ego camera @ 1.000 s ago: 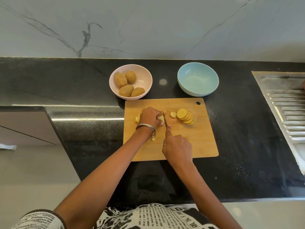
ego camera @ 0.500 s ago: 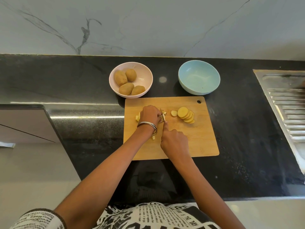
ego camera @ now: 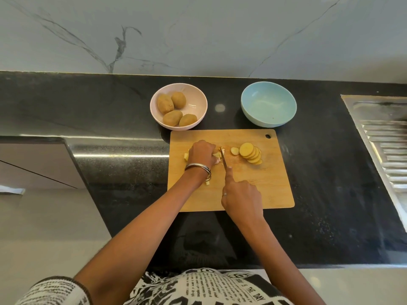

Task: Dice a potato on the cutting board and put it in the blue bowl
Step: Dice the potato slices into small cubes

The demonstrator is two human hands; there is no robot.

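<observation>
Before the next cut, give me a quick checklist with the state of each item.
1. Left hand holds the potato pieces down: ok.
2. Right hand grips the knife, forefinger along its back: ok.
3. Left fingertips away from the blade: cannot tell, they are hidden.
4. Slices wait right of the blade: ok.
5. Blue bowl empty, beyond the cutting board: ok.

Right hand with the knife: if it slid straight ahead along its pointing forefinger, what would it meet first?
Probably the cut potato pieces under the left hand; the right hand points up the knife toward them, though depth is unclear.
</observation>
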